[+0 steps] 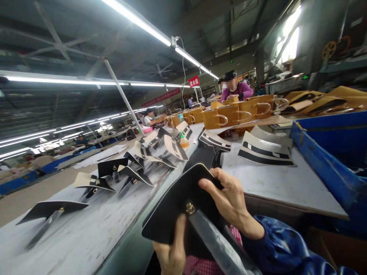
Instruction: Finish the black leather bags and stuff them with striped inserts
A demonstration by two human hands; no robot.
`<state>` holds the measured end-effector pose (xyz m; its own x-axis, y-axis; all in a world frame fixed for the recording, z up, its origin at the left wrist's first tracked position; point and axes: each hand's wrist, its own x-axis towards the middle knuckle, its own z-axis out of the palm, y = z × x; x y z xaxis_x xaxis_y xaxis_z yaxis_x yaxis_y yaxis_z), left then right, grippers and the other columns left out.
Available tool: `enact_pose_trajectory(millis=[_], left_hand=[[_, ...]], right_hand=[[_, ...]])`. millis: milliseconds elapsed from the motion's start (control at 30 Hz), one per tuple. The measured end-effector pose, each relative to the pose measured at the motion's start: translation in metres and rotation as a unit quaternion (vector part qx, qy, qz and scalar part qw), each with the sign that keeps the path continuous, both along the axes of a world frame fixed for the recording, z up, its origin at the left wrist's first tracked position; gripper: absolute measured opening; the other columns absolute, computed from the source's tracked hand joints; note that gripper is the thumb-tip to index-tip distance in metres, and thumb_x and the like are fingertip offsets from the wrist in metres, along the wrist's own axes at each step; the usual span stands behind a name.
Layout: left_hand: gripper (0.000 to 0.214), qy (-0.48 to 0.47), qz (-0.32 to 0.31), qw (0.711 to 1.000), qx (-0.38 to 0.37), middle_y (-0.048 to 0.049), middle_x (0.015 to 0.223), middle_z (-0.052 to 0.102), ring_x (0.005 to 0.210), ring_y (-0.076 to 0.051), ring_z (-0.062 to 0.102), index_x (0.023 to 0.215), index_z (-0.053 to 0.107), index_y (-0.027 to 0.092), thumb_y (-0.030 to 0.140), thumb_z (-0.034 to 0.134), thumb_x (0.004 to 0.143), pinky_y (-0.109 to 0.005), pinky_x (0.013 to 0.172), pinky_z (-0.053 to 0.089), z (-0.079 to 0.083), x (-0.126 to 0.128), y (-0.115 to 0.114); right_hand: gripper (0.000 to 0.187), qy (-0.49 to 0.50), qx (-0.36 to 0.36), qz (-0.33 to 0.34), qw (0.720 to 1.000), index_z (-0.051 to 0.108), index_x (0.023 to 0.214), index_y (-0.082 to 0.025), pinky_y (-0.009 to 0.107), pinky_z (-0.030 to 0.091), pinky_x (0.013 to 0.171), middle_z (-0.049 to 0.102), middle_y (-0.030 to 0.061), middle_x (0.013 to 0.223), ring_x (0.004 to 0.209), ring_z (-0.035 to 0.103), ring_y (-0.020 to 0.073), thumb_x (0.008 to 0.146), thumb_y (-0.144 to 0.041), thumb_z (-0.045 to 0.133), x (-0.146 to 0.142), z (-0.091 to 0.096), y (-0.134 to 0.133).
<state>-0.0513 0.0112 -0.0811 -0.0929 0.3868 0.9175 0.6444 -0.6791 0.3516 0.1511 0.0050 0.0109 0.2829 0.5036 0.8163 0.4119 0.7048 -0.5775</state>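
In front of me a black bag panel (pixel 172 194) is held tilted, its smooth dark face showing. My right hand (pixel 233 202) grips its upper right edge, thumb on the face and fingers behind. The lower edge is in my left hand (pixel 172 246), with the thumb pressed on the face; the other fingers are mostly hidden. A gold metal fitting (pixel 190 207) sits near the panel's middle. From it a strap wrapped in clear plastic (pixel 216 240) hangs down to the right.
Similar black panels (pixel 51 210) lie across the left table (pixel 94 225). More pieces (pixel 266 151) rest on the right board, beside a blue crate (pixel 321 152). A glue bottle (pixel 184 141) stands among panels. Tan bags (pixel 226 116) line the back, near a co-worker in purple (pixel 243 91).
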Motion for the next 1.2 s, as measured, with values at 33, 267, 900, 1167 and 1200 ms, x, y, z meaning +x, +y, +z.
enact_pose_trajectory(millis=[33, 267, 900, 1167, 1200], left_hand=[[0.022, 0.010, 0.003, 1.000, 0.017, -0.0109, 0.080, 0.077, 0.076, -0.029, 0.077, 0.082, 0.077, 0.016, 0.038, 0.072, 0.084, -0.038, 0.069, 0.065, 0.002, 0.000, 0.000], [0.017, 0.112, 0.036, 0.989, 0.090, -0.0088, 0.078, 0.079, 0.072, -0.026, 0.077, 0.083, 0.078, 0.016, 0.026, 0.067, 0.089, -0.035, 0.067, 0.064, 0.009, 0.008, -0.003], [0.028, -0.126, -0.012, 0.982, -0.143, -0.0128, 0.094, 0.078, 0.086, -0.029, 0.075, 0.097, 0.075, 0.013, 0.038, 0.068, 0.087, -0.036, 0.074, 0.062, 0.012, 0.009, -0.001], [0.046, -0.013, -0.091, 0.980, -0.175, -0.0076, 0.112, 0.074, 0.100, -0.022, 0.071, 0.125, 0.059, 0.021, 0.039, 0.071, 0.085, -0.028, 0.081, 0.057, 0.054, -0.016, -0.009], [0.033, 0.037, -0.083, 0.983, -0.160, -0.0050, 0.103, 0.076, 0.092, -0.020, 0.072, 0.116, 0.065, 0.022, 0.038, 0.069, 0.088, -0.026, 0.079, 0.056, 0.056, -0.014, -0.010]], right_hand=[[0.040, 0.017, -0.026, 0.025, 0.999, 0.054, 0.065, -0.020, 0.023, 0.036, 0.045, 0.049, -0.0038, 0.055, 0.049, 0.043, 0.0095, 0.092, -0.049, 0.059, 0.001, 0.000, 0.002], [0.038, 0.077, -0.089, 0.105, 0.988, 0.058, 0.073, -0.019, 0.023, 0.039, 0.051, 0.053, -0.0030, 0.061, 0.055, 0.046, 0.0109, 0.083, -0.055, 0.066, 0.003, 0.002, 0.006], [0.039, 0.044, -0.170, 0.267, 0.948, 0.059, 0.077, -0.018, 0.022, 0.039, 0.057, 0.053, -0.0038, 0.067, 0.062, 0.047, 0.0104, 0.083, -0.055, 0.068, 0.014, -0.010, 0.024], [0.027, -0.334, -0.004, 0.221, 0.916, 0.063, 0.084, -0.017, 0.022, 0.040, 0.063, 0.061, -0.0008, 0.074, 0.066, 0.055, 0.0110, 0.100, -0.036, 0.052, 0.011, -0.019, 0.028], [0.026, -0.372, 0.013, 0.215, 0.903, 0.063, 0.085, -0.017, 0.023, 0.039, 0.063, 0.062, -0.0002, 0.075, 0.067, 0.056, 0.0112, 0.100, -0.035, 0.051, 0.008, -0.021, 0.028]])
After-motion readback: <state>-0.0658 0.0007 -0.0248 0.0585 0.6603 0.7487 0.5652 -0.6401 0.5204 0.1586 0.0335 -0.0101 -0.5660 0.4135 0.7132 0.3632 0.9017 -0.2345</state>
